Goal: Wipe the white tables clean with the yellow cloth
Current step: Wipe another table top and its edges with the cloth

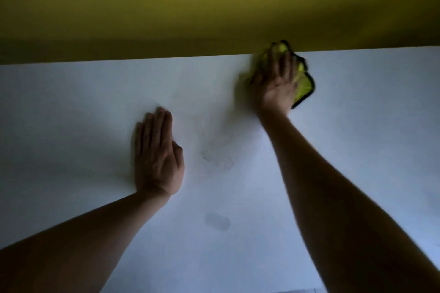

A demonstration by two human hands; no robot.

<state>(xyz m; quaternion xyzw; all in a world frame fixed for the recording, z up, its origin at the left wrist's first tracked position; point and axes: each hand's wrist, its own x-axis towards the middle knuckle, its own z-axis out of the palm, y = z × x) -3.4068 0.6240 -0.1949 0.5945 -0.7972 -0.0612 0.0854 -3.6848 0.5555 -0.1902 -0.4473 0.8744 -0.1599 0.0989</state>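
Faint grey smudges [217,221] mark the smooth white table [71,107] at six o'clock. Left hand [158,157] rests flat at nine, fingers straight together; right hand [277,83] at one presses the crumpled black-edged yellow cloth [304,85] against the yellow wall [166,7].

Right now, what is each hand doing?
Left hand: open, flat on the table.
Right hand: open, pressing the cloth down.

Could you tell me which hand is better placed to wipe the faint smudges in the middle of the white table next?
The right hand: it already presses the yellow cloth against the white table at the far edge, and could sweep back to the smudges. The left hand lies flat, without a cloth.
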